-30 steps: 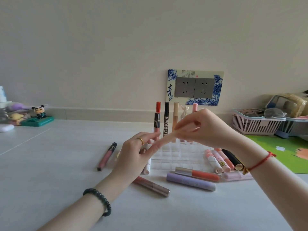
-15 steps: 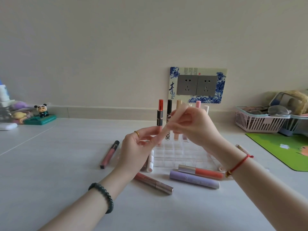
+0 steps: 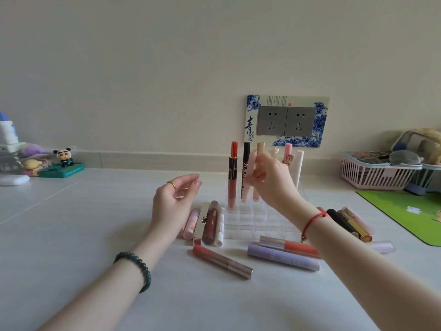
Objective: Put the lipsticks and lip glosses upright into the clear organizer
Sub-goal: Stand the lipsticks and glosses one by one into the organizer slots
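The clear organizer point(image 3: 250, 220) stands mid-table. Its back row holds a red-capped gloss point(image 3: 232, 173), a black tube point(image 3: 246, 161), a beige tube point(image 3: 260, 148), a pink tube point(image 3: 288, 151) and a white tube point(image 3: 299, 166), all upright. My right hand point(image 3: 272, 182) pinches a pale pink lip gloss point(image 3: 247, 191), nearly upright, over the organizer's rear cells; its lower end is blurred. My left hand point(image 3: 174, 206) hovers left of the organizer, fingers relaxed, holding nothing. Loose tubes lie around: a dark red gloss point(image 3: 210, 223), a rose tube point(image 3: 222, 261), a purple tube point(image 3: 282, 256), a coral gloss point(image 3: 290, 246).
More tubes, black and gold point(image 3: 348, 225), lie right of the organizer under my right forearm. A pink basket point(image 3: 372, 174) and a green mat point(image 3: 405, 211) sit at the right. A panda figure point(image 3: 64, 158) and small items stand at the far left. A wall socket point(image 3: 286, 120) is behind.
My left hand has let go of the pale pink gloss and moved down and left. My right hand has turned it upright and carried it down over the organizer.
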A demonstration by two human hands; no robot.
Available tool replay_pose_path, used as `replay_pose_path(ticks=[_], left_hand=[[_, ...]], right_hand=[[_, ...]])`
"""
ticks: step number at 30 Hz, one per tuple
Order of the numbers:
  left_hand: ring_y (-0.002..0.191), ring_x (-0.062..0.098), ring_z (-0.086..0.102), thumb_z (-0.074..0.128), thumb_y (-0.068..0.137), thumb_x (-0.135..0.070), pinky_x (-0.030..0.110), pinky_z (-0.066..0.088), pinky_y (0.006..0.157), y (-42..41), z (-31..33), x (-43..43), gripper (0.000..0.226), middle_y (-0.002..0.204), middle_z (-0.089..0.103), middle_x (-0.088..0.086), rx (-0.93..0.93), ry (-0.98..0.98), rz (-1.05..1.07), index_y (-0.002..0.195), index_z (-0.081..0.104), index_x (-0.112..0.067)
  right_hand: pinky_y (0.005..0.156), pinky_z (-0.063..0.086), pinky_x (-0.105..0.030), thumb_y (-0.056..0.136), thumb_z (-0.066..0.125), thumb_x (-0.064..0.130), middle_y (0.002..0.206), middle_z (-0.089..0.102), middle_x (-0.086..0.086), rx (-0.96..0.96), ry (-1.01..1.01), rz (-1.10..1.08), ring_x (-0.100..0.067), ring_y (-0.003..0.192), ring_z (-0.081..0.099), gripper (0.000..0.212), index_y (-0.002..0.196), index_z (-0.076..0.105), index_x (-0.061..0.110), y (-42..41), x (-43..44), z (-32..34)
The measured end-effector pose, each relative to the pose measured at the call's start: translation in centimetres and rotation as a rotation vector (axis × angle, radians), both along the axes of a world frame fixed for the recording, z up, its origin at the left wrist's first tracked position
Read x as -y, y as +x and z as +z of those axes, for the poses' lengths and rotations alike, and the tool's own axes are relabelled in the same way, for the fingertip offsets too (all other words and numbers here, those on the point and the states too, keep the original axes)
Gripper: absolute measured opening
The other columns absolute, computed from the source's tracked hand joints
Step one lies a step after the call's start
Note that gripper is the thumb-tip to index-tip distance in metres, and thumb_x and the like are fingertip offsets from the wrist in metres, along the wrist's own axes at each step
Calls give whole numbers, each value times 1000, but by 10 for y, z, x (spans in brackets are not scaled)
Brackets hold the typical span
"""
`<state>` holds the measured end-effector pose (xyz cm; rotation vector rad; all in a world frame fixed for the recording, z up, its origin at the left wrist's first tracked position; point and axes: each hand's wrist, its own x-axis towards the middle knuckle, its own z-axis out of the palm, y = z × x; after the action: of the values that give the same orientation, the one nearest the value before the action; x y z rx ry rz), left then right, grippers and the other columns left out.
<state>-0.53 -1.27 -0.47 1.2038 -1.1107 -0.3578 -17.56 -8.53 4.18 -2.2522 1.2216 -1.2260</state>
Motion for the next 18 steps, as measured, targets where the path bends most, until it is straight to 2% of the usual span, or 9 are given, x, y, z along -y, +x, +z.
replay_pose_path(ticks=[8,15,18], left_hand=[[93,21,63,60,85,-20,33,48,89,12,-1,2,16,93,70,-1,-10,-7,59,82,63,-35],[93,19,63,60,86,-21,26,46,83,15,-2,4,15,93,69,-4,-16,0,66,82,63,-35],[94,19,63,60,85,-22,30,47,85,20,-1,4,14,93,70,-5,-12,-6,98,82,63,-36]], right_hand=[[83,53,-32,79,64,4,94,66,-9,-39,68,18,-19,80,62,29,107,56,5,2,4,-10],[77,49,-24,78,66,5,91,68,-8,3,70,24,-14,73,59,34,110,52,6,1,7,-12],[76,48,-23,78,65,4,90,68,-8,13,58,23,-13,72,58,35,110,52,6,0,6,-12]])
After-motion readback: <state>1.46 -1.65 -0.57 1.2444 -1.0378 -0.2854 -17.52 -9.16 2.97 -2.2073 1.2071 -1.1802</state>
